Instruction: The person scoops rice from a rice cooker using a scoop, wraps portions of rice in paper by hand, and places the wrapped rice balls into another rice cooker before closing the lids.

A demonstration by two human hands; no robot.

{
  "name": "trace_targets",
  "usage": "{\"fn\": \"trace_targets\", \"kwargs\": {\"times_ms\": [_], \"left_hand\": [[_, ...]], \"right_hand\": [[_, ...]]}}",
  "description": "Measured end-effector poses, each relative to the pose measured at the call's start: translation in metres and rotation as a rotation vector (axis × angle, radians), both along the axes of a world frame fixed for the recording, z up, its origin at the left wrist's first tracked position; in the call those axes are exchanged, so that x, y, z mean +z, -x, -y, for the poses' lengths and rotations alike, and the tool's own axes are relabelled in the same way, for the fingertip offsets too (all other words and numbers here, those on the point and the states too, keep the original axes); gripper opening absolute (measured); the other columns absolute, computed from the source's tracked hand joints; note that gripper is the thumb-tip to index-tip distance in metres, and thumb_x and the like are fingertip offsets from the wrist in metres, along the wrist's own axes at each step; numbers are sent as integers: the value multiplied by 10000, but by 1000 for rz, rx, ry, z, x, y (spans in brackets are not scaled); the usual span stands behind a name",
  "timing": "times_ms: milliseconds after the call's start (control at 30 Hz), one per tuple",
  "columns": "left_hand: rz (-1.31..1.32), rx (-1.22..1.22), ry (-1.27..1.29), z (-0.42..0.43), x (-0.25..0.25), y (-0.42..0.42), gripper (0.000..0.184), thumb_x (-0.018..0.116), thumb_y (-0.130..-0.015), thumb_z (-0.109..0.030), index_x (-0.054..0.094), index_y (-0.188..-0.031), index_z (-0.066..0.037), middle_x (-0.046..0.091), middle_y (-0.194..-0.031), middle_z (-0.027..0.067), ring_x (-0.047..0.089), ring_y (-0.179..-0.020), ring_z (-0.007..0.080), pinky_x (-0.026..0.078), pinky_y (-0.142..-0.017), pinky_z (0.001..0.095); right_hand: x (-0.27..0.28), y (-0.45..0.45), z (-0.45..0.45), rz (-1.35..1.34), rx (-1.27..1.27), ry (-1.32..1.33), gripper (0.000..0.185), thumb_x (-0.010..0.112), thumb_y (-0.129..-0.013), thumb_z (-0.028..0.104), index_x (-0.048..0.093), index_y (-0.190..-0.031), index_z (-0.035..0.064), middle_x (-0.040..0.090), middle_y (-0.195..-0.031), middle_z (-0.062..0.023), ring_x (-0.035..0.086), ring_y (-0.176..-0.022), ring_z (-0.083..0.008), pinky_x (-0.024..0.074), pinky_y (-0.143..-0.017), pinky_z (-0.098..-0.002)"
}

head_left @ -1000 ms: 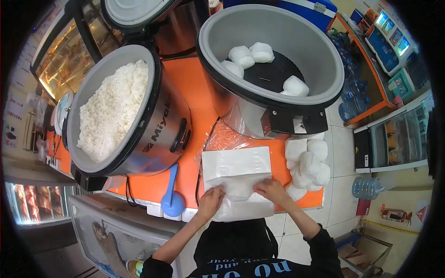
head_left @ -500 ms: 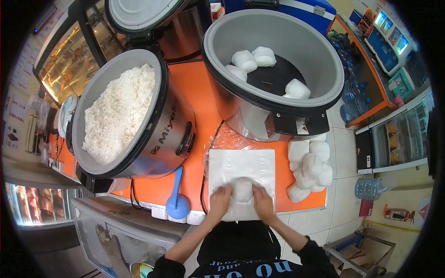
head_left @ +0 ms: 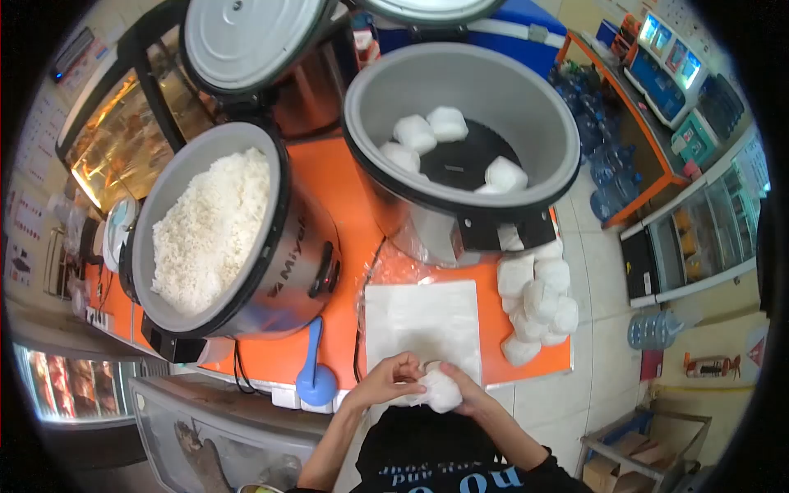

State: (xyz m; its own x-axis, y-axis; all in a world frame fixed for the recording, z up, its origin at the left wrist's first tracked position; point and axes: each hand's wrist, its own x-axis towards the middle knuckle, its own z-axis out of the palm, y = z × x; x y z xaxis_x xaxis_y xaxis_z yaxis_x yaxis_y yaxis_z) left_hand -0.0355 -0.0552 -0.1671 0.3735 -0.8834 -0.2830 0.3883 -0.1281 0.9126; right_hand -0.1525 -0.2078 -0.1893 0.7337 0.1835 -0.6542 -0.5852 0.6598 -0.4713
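A rounded white wrapped rice packet [head_left: 442, 391] is lifted near my body, over the front edge of the table. My right hand [head_left: 465, 391] is closed around its right side. My left hand [head_left: 389, 381] pinches at the packet's left side, where the wrapper looks gathered. Beyond both hands lies a stack of white wrapping sheets [head_left: 422, 316], flat on the orange table. To its right is a pile of white wrapped packets [head_left: 540, 300]. A blue rice scoop [head_left: 316, 383] rests to the left of my left hand.
An open cooker full of white rice [head_left: 214, 230] stands at the left. Behind the sheets, a larger open cooker [head_left: 526, 107] holds several wrapped packets [head_left: 448, 123]. Clear crumpled plastic [head_left: 394, 267] lies between them. A grey-lidded chest [head_left: 214, 427] stands at front left.
The packet has come up off the sheets and toward my body, turned in my hands. My left hand has shifted to pinching its side. The view has tilted slightly.
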Motion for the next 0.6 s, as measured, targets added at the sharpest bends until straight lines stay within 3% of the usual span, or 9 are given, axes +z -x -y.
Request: {"fn": "trace_targets", "kwargs": {"times_ms": [33, 133, 267, 300, 333, 367, 467, 567, 600], "left_hand": [[-144, 106, 62, 2, 19, 13, 225, 709, -720, -32, 574, -899, -23, 542, -803, 20, 537, -787, 84, 456, -677, 244], [521, 328, -200, 5, 29, 19, 113, 654, -787, -42, 614, -889, -12, 577, -840, 41, 555, -796, 102, 463, -689, 235], [172, 661, -194, -5, 80, 28, 211, 534, -866, -82, 582, -1068, -45, 577, -884, 113, 559, -763, 187, 465, -672, 258], [372, 737, -271, -1, 96, 25, 266, 561, -849, -174, 576, -1062, -16, 586, -913, 118, 565, -806, 184, 465, -717, 278], [567, 815, -353, 2, 113, 25, 359, 588, -832, -266, 571, -1057, 13, 595, -942, 124, 571, -848, 182, 466, -762, 297], [760, 893, -439, 4, 126, 24, 467, 615, -815, -359, 566, -1051, 42, 604, -972, 129, 578, -891, 179, 466, -807, 316], [396, 835, -99, -8, 151, 4, 529, 631, -751, -443, 525, -1025, -4, 558, -930, 126, 544, -825, 193, 452, -721, 330], [1139, 388, -325, 47, 213, -31, 615, 680, -726, -404, 463, -1100, 33, 463, -1093, 176, 438, -1037, 339, 360, -883, 433], [1133, 492, -269, 56, 214, -36, 647, 654, -727, -458, 466, -1103, 35, 462, -1085, 174, 431, -1042, 337, 356, -884, 435]], "right_hand": [[18, 7, 3, -90, -43, -563, 619, 534, -813, 569, 422, -1215, 112, 514, -1064, -96, 566, -890, -239, 486, -689, -378], [9, 0, -6, 144, -145, -927, 559, 447, -862, 568, 405, -1220, 140, 563, -969, -31, 593, -799, -186, 486, -601, -320], [70, -48, -46, 41, -506, -15, 533, 461, -899, 481, 290, -1260, 128, 496, -1083, -87, 548, -903, -205, 475, -684, -311], [88, -57, -56, 91, -567, 190, 529, 464, -900, 480, 277, -1252, 133, 472, -1122, -96, 517, -949, -211, 457, -717, -327], [107, -57, -50, 245, -300, 369, 634, 534, -899, 363, 106, -1292, 108, 378, -1235, -93, 450, -1082, -202, 433, -848, -343], [125, -59, -50, 521, -312, 417, 652, 631, -842, 317, 215, -1282, 74, 423, -1208, -86, 468, -1092, -205, 424, -871, -337], [212, -88, 21, 747, 289, 781, 684, 702, -769, 345, 283, -1203, 22, 459, -1090, -171, 496, -1002, -228, 422, -842, -336], [271, -123, 91, 829, 626, 824, 682, 736, -724, 338, 329, -1196, 63, 545, -960, -145, 570, -881, -232, 453, -775, -330], [283, -137, 112, 880, 738, 892, 683, 743, -713, 334, 338, -1198, 76, 563, -927, -137, 587, -851, -233, 459, -761, -329]]}}
